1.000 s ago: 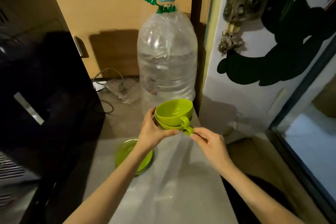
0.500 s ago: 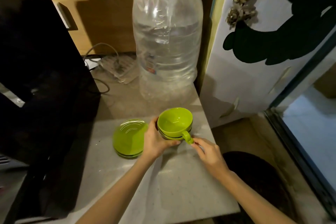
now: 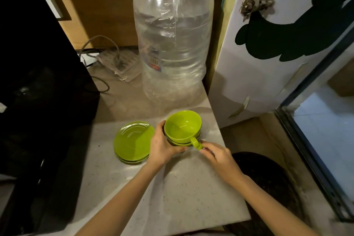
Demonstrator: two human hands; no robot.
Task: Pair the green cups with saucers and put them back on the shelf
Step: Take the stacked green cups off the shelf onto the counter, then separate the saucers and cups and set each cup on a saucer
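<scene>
Green cups [image 3: 182, 127] are nested one inside another, standing on the grey counter [image 3: 182, 188] near its right edge. My left hand [image 3: 162, 144] wraps the left side of the lower cup. My right hand [image 3: 218, 156] pinches the handle [image 3: 196, 142] that points toward me. A short stack of green saucers [image 3: 133, 142] lies flat just left of the cups, partly behind my left hand.
A big clear water bottle [image 3: 173, 44] stands right behind the cups. A black appliance [image 3: 38, 92] fills the left side. A power strip with cables [image 3: 116, 61] lies at the back. A white door [image 3: 268, 53] stands to the right, past the counter edge.
The cups have come down from mid-air onto the counter beside the saucers. My view has tilted down and closer. Both hands keep their hold.
</scene>
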